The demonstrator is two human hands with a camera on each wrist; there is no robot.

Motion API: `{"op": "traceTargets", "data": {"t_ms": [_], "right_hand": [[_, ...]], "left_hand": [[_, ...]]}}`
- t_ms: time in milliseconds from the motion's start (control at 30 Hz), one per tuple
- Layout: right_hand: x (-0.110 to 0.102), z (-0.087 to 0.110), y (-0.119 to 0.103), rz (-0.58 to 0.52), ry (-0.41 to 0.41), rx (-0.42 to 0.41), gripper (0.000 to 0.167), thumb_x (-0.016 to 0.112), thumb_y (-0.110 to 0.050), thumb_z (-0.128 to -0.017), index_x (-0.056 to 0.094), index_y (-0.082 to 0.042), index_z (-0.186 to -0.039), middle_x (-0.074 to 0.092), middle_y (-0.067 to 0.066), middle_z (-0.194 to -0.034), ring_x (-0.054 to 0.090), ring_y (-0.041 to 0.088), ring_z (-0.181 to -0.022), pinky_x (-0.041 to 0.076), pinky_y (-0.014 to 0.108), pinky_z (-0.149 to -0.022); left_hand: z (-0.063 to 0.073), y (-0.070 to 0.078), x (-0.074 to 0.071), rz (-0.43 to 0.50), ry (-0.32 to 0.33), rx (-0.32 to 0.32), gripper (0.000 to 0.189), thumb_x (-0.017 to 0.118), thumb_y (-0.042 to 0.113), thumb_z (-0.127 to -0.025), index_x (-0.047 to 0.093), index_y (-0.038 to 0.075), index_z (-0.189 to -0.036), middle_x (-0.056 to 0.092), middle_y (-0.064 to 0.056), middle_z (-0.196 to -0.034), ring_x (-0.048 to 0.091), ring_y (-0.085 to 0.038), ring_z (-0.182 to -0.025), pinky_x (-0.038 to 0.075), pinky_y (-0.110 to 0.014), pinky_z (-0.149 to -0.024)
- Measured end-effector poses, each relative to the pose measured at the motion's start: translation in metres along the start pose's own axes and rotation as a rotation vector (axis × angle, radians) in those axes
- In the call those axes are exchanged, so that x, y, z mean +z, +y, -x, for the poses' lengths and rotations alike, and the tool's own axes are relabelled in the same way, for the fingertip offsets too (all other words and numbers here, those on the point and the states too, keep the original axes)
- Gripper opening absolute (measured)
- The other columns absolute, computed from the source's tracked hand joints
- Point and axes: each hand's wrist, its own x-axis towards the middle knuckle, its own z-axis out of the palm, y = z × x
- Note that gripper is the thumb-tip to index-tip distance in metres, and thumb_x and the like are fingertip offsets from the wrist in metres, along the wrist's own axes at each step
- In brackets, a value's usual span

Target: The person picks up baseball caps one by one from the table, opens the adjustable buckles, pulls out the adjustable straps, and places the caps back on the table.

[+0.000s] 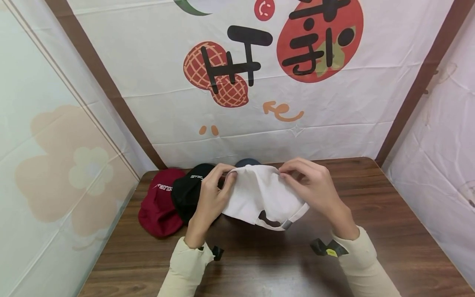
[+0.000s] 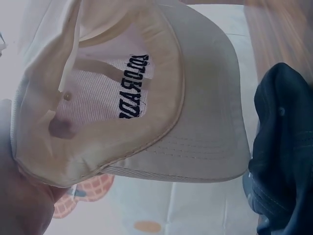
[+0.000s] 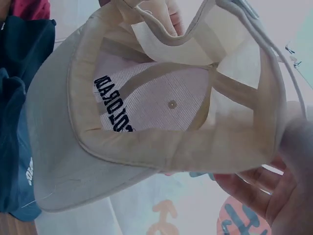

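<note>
Both hands hold a white baseball cap (image 1: pixel 243 196) above the table. My left hand (image 1: pixel 212 194) pinches the left side of its crown between thumb and fingers. On the opposite side, my right hand (image 1: pixel 315 185) pinches the fabric likewise. The cap's rear opening, with its strap and metal buckle (image 1: pixel 287 224), faces me. Both wrist views look into the cap: a pale lining, dark stitched lettering (image 2: pixel 134 88) seen from behind, and the underside of the brim (image 3: pixel 54 132).
A red cap (image 1: pixel 159 210) and a black cap (image 1: pixel 185 194) overlap at the left of the wooden table (image 1: pixel 371 198). Behind the white cap, part of a dark blue cap (image 1: pixel 248 162) shows. A printed cloth (image 1: pixel 156 111) hangs along the back.
</note>
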Motion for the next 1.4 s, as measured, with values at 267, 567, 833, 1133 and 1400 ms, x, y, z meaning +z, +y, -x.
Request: {"op": "traceTargets", "data": {"t_ms": [267,567,833,1133,1400], "right_hand": [[-0.011,0.003,-0.005,-0.075,0.005,-0.103,0.027,0.077,0.013,-0.084,0.080,-0.007,-0.102,0.078,0.003,-0.099,0.069,0.010,-0.085,0.053,0.015,-0.072],[-0.027,0.010,-0.006,-0.165,-0.062,-0.187,0.049,0.047,0.017,-0.076,0.079,-0.004,-0.107,0.077,0.011,-0.106,0.069,0.016,-0.098,0.052,0.020,-0.081],[-0.034,0.013,-0.009,-0.198,-0.196,-0.257,0.068,0.040,0.017,-0.064,0.076,-0.005,-0.117,0.072,0.015,-0.119,0.064,0.024,-0.113,0.046,0.024,-0.097],[-0.030,0.019,-0.009,-0.154,-0.220,-0.243,0.039,0.072,0.005,-0.083,0.077,-0.010,-0.119,0.069,0.016,-0.128,0.059,0.028,-0.121,0.045,0.026,-0.105],[-0.021,0.017,-0.006,-0.125,-0.028,-0.296,0.018,0.072,-0.021,-0.103,0.082,-0.006,-0.103,0.075,0.010,-0.100,0.065,0.021,-0.097,0.049,0.021,-0.092]], "left_hand": [[-0.001,0.005,0.001,0.023,0.029,-0.016,0.007,0.068,0.003,-0.102,0.073,0.004,-0.107,0.073,-0.008,-0.101,0.066,-0.017,-0.088,0.053,-0.019,-0.081],[-0.001,0.006,0.005,0.053,0.019,-0.064,0.008,0.067,0.006,-0.104,0.073,0.005,-0.108,0.073,-0.007,-0.101,0.065,-0.015,-0.089,0.055,-0.020,-0.079],[0.001,0.003,0.010,0.080,0.020,-0.119,0.008,0.066,0.009,-0.105,0.074,0.006,-0.107,0.073,-0.007,-0.099,0.065,-0.017,-0.085,0.058,-0.031,-0.072],[0.001,0.001,0.012,0.136,0.009,-0.237,0.009,0.067,0.010,-0.105,0.073,0.005,-0.109,0.073,-0.010,-0.102,0.066,-0.015,-0.088,0.059,-0.024,-0.076],[0.002,0.001,0.013,0.154,-0.040,-0.278,0.013,0.069,0.014,-0.105,0.074,0.005,-0.113,0.073,-0.011,-0.107,0.071,-0.023,-0.085,0.059,-0.025,-0.073]]}}
